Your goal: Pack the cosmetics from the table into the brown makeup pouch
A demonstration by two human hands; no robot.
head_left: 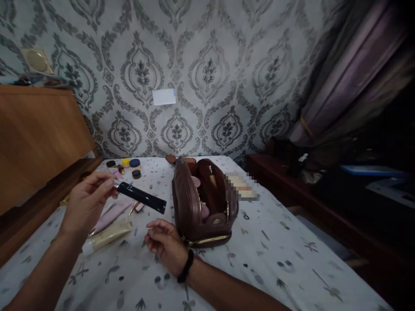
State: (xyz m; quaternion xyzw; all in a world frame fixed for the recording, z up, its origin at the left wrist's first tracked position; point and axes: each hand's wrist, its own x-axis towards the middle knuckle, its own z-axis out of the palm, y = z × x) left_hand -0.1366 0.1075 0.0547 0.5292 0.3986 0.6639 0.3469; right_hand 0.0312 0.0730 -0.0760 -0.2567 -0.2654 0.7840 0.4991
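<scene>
Pinched in my left hand [92, 196] is a dark cosmetic tube [142, 198], held by its silvery cap end, its flat end pointing right. My right hand [167, 244], with a black band at the wrist, hovers palm-up below the tube, fingers loosely curled apart and holding nothing. Just right of that hand stands a brown leather toiletry bag [188, 203], unzipped and wide open. Inside it show a small brush-like item [212, 177] and some pink things [205, 211]. Beneath my left hand lie a cream-coloured tube [108, 235] and a pink tube [113, 214].
Several small jars stand at the back left, among them a blue-lidded jar [135, 164]. A blurred flat packet [241, 188] lies right of the bag. The patterned cloth [259, 259] covers the table. A wooden cabinet [42, 142] borders the left; a curtain [350, 86] hangs right.
</scene>
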